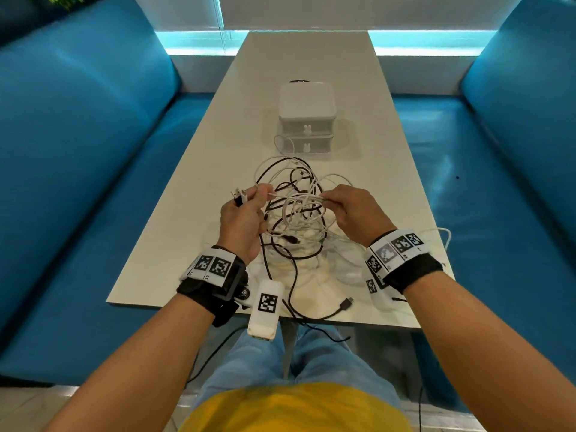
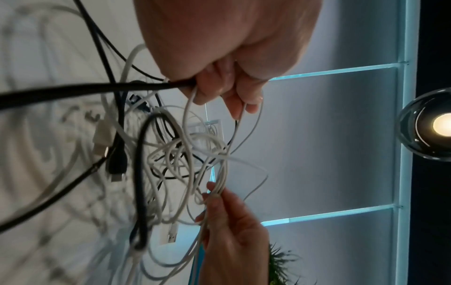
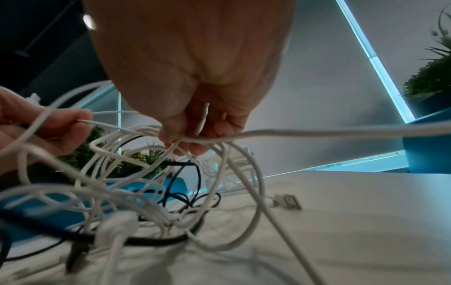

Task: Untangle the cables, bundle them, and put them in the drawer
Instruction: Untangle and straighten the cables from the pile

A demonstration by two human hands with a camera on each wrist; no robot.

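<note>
A tangle of white and black cables (image 1: 296, 213) hangs between my two hands above the white table (image 1: 218, 157). My left hand (image 1: 246, 210) grips several cable ends, with plugs (image 1: 239, 196) sticking out past its fingers; in the left wrist view its fingers (image 2: 219, 90) curl round a thick black cable (image 2: 73, 92) and thin white ones. My right hand (image 1: 346, 210) pinches a bunch of white strands (image 3: 195, 140) in its fingertips. A small white two-drawer box (image 1: 307, 120) stands further back on the table, both drawers closed.
A black cable with a plug (image 1: 346, 304) trails to the table's near edge. A white cable (image 1: 442, 235) loops off to the right behind my right wrist. Blue benches (image 1: 93, 182) flank the table on both sides.
</note>
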